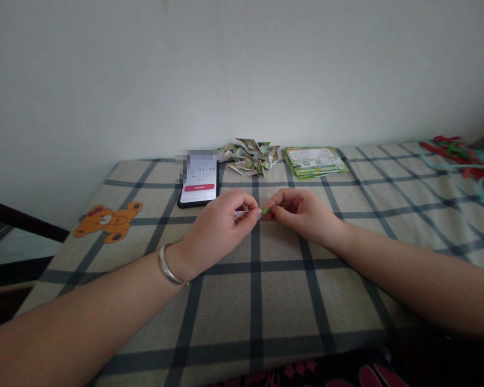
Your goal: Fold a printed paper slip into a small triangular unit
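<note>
Between my fingertips is a small folded piece of green printed paper (264, 211), mostly hidden by the fingers. My left hand (229, 217), with a silver bangle on its wrist, pinches one end of it. The other end is pinched by the thumb and fingers of my right hand (300, 212). Beyond the hands lies a pile of folded green and brown paper pieces (250, 157). A stack of flat green printed sheets (315, 162) rests to the right of that pile.
A phone (200, 180) with a lit screen lies left of the pile. The checked tablecloth (282, 290) bears an orange bear figure (108, 221) at left. Red and teal ribbon-like strips (468, 161) lie at far right. A white wall (242, 70) borders the table's back.
</note>
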Available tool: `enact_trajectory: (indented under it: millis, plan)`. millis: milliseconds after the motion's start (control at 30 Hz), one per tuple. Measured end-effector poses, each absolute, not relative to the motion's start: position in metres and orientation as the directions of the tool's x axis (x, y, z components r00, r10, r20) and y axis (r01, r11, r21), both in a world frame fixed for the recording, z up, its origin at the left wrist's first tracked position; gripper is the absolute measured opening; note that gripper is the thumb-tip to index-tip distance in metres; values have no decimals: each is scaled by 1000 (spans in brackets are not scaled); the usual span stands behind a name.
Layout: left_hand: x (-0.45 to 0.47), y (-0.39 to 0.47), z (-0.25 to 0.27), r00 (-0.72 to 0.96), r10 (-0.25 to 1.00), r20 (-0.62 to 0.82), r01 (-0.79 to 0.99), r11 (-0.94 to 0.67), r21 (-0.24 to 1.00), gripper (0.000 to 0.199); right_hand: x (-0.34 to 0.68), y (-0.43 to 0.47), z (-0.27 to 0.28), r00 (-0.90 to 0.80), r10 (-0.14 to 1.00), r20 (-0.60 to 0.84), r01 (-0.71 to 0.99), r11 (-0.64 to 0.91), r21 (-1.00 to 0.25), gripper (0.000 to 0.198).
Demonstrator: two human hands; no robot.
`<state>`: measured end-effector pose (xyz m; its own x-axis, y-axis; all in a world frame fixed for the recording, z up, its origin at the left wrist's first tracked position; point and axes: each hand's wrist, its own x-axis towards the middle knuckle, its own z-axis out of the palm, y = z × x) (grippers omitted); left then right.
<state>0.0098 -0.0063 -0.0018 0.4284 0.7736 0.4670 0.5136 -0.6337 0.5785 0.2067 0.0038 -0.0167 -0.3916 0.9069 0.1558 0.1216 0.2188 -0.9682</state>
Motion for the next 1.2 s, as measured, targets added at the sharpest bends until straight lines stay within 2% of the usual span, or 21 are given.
enact_trajectory:
  millis: [133,333,633,767,833,933,1067,1200]
  plan:
    - [7,-6,-4,425,794,435,531,-608,590,13,207,4,-16,-351,913,207,125,265,-956,6]
    - [4,-5,-7,412,803,431,594,-595,541,19,210,7,-13,-247,942,227,81,253,-964,7]
    - [2,-1,-15,404,816,413,515,-576,635,34,215,13,-15,-204,947,250,112,276,-955,13]
    - [2,0,-15,414,790,452,520,-613,595,27,216,12,-15,-213,941,262,109,289,-951,24]
    - [2,1,-14,418,783,461,531,-622,576,22,217,10,-15,-201,936,290,145,321,-936,22]
    - [3,0,-13,408,805,430,540,-593,598,17,219,6,-15,-229,893,388,288,442,-849,13]
    - [4,0,-12,354,838,415,511,-545,665,13,221,-2,-14,-359,815,456,518,580,-628,15]
    - [4,0,-10,343,854,391,480,-517,709,19,221,-7,-11,-477,736,480,590,673,-446,18]
